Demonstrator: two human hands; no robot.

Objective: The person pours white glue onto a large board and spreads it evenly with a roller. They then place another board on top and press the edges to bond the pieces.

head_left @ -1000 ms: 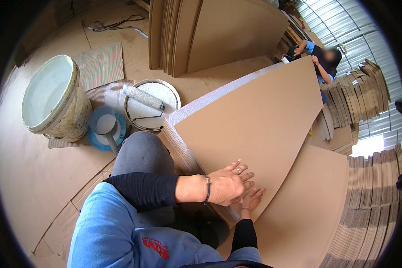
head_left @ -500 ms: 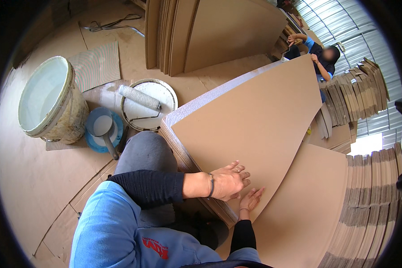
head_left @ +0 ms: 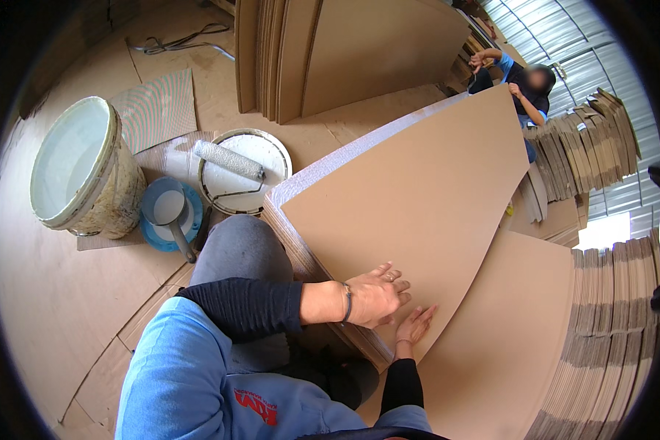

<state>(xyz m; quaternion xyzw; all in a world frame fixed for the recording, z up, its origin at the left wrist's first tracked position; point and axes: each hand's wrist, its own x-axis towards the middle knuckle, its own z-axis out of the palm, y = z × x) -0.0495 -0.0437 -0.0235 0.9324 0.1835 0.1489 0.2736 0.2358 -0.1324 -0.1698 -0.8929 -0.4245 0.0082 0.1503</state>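
A large brown cardboard sheet (head_left: 403,198) lies on top of a stack of sheets in front of me. Along the stack's left side shows a strip coated in wet-looking whitish glue (head_left: 301,183). My left hand (head_left: 378,295) rests on the sheet near its close end, fingers spread, a ring and a dark bracelet on it. Just right of it, my right hand (head_left: 416,328) lies flat by the sheet's right edge, fingers stretched out. Neither hand grips anything. At the far end a co-worker (head_left: 528,92) has one hand at the sheet's corner.
To the left stand a smeared white bucket (head_left: 128,187), a dipper (head_left: 163,202) on a blue-rimmed plate, and a paint roller (head_left: 231,160) on a round white lid. Upright cardboard panels (head_left: 374,59) stand behind. Cardboard stacks (head_left: 601,330) line the right, beside another large sheet (head_left: 506,308).
My hands stay in nearly the same place on the sheet. The co-worker at the far end has shifted slightly.
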